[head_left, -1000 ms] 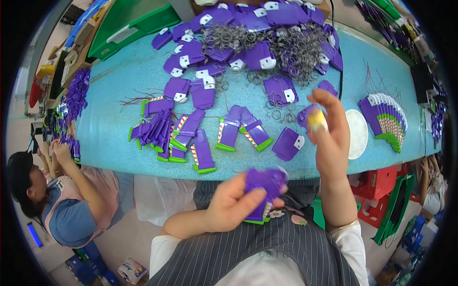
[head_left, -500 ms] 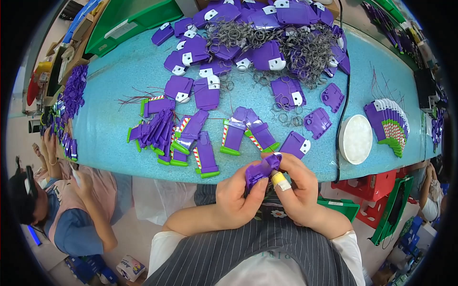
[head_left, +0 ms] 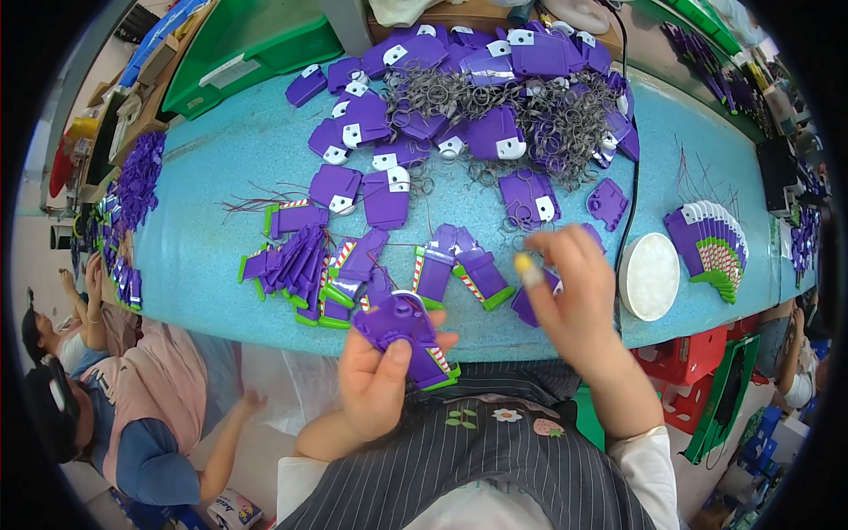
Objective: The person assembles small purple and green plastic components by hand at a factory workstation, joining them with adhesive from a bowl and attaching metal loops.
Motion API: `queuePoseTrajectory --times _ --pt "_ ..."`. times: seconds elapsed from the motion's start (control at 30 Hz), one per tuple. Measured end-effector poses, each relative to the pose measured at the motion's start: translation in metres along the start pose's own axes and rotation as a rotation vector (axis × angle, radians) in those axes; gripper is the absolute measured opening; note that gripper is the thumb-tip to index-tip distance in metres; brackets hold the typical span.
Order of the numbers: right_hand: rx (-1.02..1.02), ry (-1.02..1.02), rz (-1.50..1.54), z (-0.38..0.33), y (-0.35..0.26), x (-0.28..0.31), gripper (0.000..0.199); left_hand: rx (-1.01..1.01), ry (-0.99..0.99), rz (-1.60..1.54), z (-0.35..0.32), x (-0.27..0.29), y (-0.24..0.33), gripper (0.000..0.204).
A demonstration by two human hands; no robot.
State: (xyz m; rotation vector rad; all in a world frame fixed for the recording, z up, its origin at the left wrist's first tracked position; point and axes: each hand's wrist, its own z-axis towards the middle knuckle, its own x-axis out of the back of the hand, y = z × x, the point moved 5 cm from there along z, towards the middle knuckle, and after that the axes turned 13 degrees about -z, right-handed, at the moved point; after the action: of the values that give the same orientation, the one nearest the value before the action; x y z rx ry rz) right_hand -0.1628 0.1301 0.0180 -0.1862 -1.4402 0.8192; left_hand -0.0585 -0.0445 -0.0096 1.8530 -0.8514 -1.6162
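My left hand (head_left: 382, 380) grips a purple plastic toy part (head_left: 402, 327) with a green and striped tip, held just above the table's near edge. My right hand (head_left: 574, 300) is raised to the right of it, fingers spread, with a yellow tape wrap on one fingertip; it holds nothing I can see. It hovers over a purple part lying flat (head_left: 539, 296). Just beyond lie purple wing pieces with green tips (head_left: 459, 265) and a stacked pile of them (head_left: 296, 265).
The turquoise table (head_left: 194, 238) carries a heap of metal rings (head_left: 530, 115) among purple parts with white labels, a white round lid (head_left: 651, 276), and a fanned stack of wing pieces (head_left: 711, 247). Green bins (head_left: 256, 44) stand behind. Another person (head_left: 106, 397) sits at the left.
Both hands were together on the purple part half a second ago. Now my right hand has come off it and moved up and right over the table; the left keeps the part.
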Motion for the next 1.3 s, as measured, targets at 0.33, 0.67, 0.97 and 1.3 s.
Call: queuePoseTrajectory --times 0.33,0.67,0.97,1.3 --pt "-0.004 0.036 -0.474 0.036 0.018 -0.024 0.018 0.088 -0.040 -0.033 -0.008 -0.017 -0.017 0.033" --pt "0.009 0.290 -0.385 -0.066 0.020 0.013 0.016 0.140 -0.138 -0.108 0.019 -0.034 -0.022 0.035" --pt "-0.135 0.090 -0.283 -0.074 0.041 0.034 0.024 0.235 -0.109 -0.026 0.018 -0.035 -0.023 0.035" --pt "-0.335 0.375 -0.221 -0.117 0.066 0.121 0.013 0.366 -0.202 -0.024 0.000 -0.046 -0.028 0.039"
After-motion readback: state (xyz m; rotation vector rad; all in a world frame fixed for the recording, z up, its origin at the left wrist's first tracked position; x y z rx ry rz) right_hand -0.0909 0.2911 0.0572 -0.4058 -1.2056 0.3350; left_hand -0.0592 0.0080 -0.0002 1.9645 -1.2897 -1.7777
